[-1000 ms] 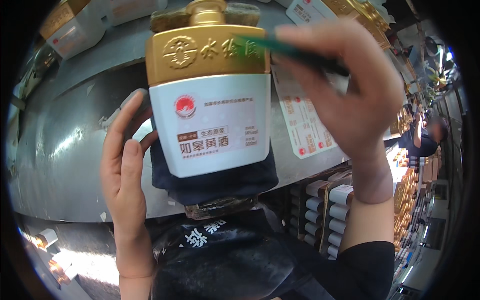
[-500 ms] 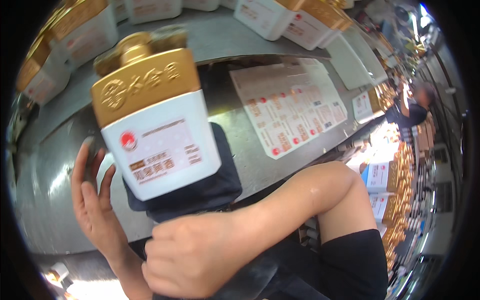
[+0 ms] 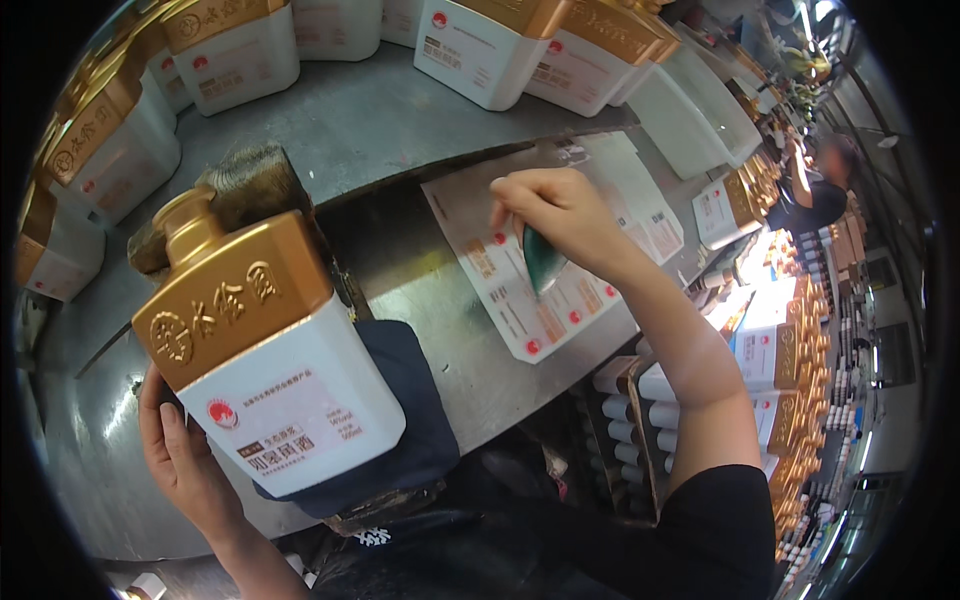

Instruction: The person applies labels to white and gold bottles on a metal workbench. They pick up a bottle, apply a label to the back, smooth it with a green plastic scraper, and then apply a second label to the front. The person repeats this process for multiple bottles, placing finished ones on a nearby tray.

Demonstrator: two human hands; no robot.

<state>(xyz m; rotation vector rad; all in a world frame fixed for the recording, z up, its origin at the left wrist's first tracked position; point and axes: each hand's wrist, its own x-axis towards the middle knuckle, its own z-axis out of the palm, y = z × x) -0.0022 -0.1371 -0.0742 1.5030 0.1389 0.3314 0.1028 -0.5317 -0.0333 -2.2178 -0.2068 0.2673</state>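
A flat white bottle (image 3: 305, 400) with an embossed gold shoulder and neck lies label up on a dark blue cloth pad (image 3: 408, 385). Its neck end is at a worn brown block (image 3: 255, 180). My left hand (image 3: 190, 470) is at the bottle's lower left side, thumb stretched out beside it; the other fingertips are partly hidden by the bottle. Farther right, my right hand (image 3: 560, 215) is closed round a small green scraper-like piece (image 3: 541, 262), its tip pointing down above a sheet of labels (image 3: 500, 310).
Several more white-and-gold bottles (image 3: 490, 55) stand along the far side of the metal table (image 3: 400, 150). A white plastic bin (image 3: 690, 110) is at the far right. Stacked bottles (image 3: 765, 345) fill the right side, and another person (image 3: 820, 185) is beyond them.
My right hand has swung from low in front of me out to the label sheet, where the green piece now shows. The bottle appears lower and farther left, against my left hand.
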